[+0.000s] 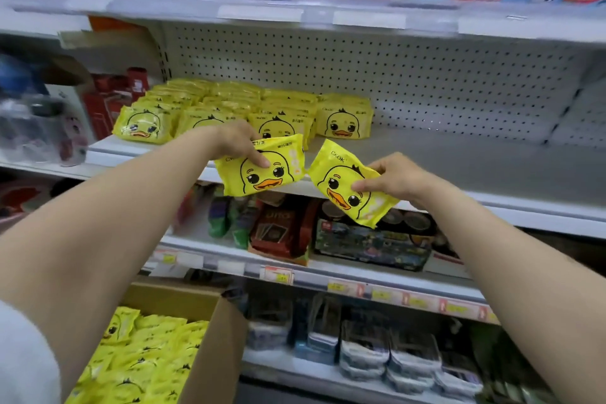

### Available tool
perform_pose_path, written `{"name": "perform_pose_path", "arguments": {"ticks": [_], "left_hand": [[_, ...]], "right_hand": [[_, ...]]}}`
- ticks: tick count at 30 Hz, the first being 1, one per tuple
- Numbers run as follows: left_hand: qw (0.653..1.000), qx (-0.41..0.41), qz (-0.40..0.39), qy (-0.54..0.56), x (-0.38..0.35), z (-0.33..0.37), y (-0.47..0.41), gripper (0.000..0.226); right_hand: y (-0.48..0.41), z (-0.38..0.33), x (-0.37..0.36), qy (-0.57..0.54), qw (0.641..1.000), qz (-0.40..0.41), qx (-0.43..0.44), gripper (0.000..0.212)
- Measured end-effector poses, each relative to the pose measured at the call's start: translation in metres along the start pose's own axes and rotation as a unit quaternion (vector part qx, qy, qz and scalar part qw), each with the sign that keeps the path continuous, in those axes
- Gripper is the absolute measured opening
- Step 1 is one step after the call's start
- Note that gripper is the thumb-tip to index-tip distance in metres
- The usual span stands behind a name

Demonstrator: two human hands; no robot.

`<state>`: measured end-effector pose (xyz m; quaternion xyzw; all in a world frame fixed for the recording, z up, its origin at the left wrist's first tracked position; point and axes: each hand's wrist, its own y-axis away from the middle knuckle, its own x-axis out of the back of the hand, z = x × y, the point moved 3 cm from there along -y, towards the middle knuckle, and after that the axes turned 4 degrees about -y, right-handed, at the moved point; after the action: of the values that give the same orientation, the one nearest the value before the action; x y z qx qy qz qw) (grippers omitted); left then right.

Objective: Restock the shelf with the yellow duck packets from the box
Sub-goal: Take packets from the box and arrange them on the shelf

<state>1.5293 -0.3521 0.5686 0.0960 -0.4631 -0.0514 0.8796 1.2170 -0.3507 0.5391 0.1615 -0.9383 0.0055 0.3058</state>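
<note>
Head view | step: placing, mid-restock | left hand (241, 141) pinching one yellow duck packet (262, 174), right hand (395, 178) pinching a second packet (344, 188), tilted, both at the shelf (459, 154) front edge | next, likely: setting them beside the stacked rows (229, 102), bare space to the right | cardboard box (213, 348) below left, still well stocked
</note>
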Motion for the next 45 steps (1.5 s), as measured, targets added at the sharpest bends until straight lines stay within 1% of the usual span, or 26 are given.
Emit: {"name": "perform_pose_path", "arguments": {"ticks": [2, 6, 9, 11, 13, 16, 18, 21, 22, 25, 26, 29, 31, 33, 35, 37, 38, 39, 40, 41, 42, 43, 45], "left_hand": [[1.000, -0.016, 0.010, -0.014, 0.009, 0.011, -0.017, 0.053], [0.994, -0.015, 0.056, -0.095, 0.037, 0.023, -0.053, 0.081], [0.980, -0.025, 0.038, -0.194, 0.049, 0.027, -0.081, 0.086], [0.970, -0.043, 0.020, -0.238, 0.051, 0.029, -0.096, 0.084], [0.964, -0.064, 0.009, -0.257, 0.051, 0.030, -0.109, 0.081], [0.961, -0.093, -0.017, -0.259, 0.049, 0.030, -0.128, 0.083], [0.953, -0.115, -0.035, -0.278, 0.045, 0.030, -0.139, 0.078], [0.944, -0.141, -0.045, -0.294, 0.041, 0.030, -0.151, 0.072], [0.940, -0.144, -0.047, -0.305, 0.041, 0.030, -0.153, 0.068], [0.916, -0.165, -0.038, -0.363, 0.040, 0.035, -0.159, 0.046], [0.907, -0.165, -0.032, -0.387, 0.038, 0.037, -0.160, 0.044], [0.880, -0.163, -0.008, -0.446, 0.034, 0.042, -0.163, 0.056], [0.874, -0.160, 0.016, -0.458, 0.033, 0.045, -0.163, 0.064], [0.878, -0.155, 0.015, -0.452, 0.034, 0.045, -0.164, 0.067], [0.887, -0.152, -0.002, -0.435, 0.035, 0.047, -0.166, 0.062], [0.904, -0.162, 0.004, -0.394, 0.038, 0.054, -0.164, 0.058], [0.921, -0.177, 0.025, -0.346, 0.041, 0.060, -0.161, 0.056], [0.941, -0.195, 0.052, -0.271, 0.044, 0.067, -0.159, 0.055], [0.957, -0.216, 0.075, -0.178, 0.045, 0.074, -0.157, 0.055], [0.963, -0.239, 0.087, -0.087, 0.044, 0.083, -0.155, 0.056], [0.960, -0.266, 0.085, -0.020, 0.041, 0.091, -0.154, 0.057], [0.954, -0.291, 0.075, 0.023, 0.035, 0.100, -0.153, 0.058], [0.941, -0.330, 0.054, 0.058, 0.019, 0.114, -0.153, 0.056]], "right_hand": [[-0.014, 0.000, 0.015, -0.001, 1.000, 0.025, -0.004, 0.020], [-0.049, -0.008, 0.044, 0.040, 0.997, 0.065, -0.001, 0.024], [-0.077, -0.016, 0.059, 0.084, 0.994, 0.072, 0.020, 0.026], [-0.094, -0.021, 0.063, 0.129, 0.989, 0.066, 0.030, 0.027], [-0.108, -0.024, 0.066, 0.149, 0.986, 0.064, 0.030, 0.030], [-0.124, -0.026, 0.071, 0.124, 0.990, 0.059, 0.037, 0.027], [-0.130, -0.027, 0.072, 0.099, 0.993, 0.056, 0.040, 0.024], [-0.141, -0.024, 0.074, 0.068, 0.995, 0.066, 0.038, 0.026], [-0.144, -0.023, 0.074, 0.060, 0.995, 0.066, 0.038, 0.026], [-0.151, -0.021, 0.073, 0.042, 0.997, 0.060, 0.034, 0.026], [-0.154, -0.021, 0.072, 0.035, 0.997, 0.058, 0.031, 0.027], [-0.159, -0.019, 0.073, 0.023, 0.998, 0.052, 0.029, 0.026], [-0.160, -0.018, 0.073, 0.017, 0.998, 0.048, 0.028, 0.027], [-0.161, -0.017, 0.074, 0.018, 0.998, 0.044, 0.029, 0.027], [-0.161, -0.016, 0.075, 0.024, 0.998, 0.044, 0.031, 0.026], [-0.160, -0.016, 0.077, 0.019, 0.998, 0.046, 0.034, 0.027], [-0.158, -0.017, 0.077, 0.017, 0.998, 0.045, 0.036, 0.027], [-0.157, -0.018, 0.078, 0.017, 0.998, 0.043, 0.040, 0.026], [-0.155, -0.020, 0.078, 0.018, 0.998, 0.038, 0.047, 0.025], [-0.153, -0.022, 0.078, 0.020, 0.998, 0.032, 0.055, 0.024], [-0.152, -0.024, 0.078, 0.022, 0.997, 0.026, 0.063, 0.023], [-0.150, -0.027, 0.078, 0.023, 0.997, 0.021, 0.071, 0.022], [-0.148, -0.032, 0.076, 0.018, 0.996, 0.008, 0.082, 0.023]]}}
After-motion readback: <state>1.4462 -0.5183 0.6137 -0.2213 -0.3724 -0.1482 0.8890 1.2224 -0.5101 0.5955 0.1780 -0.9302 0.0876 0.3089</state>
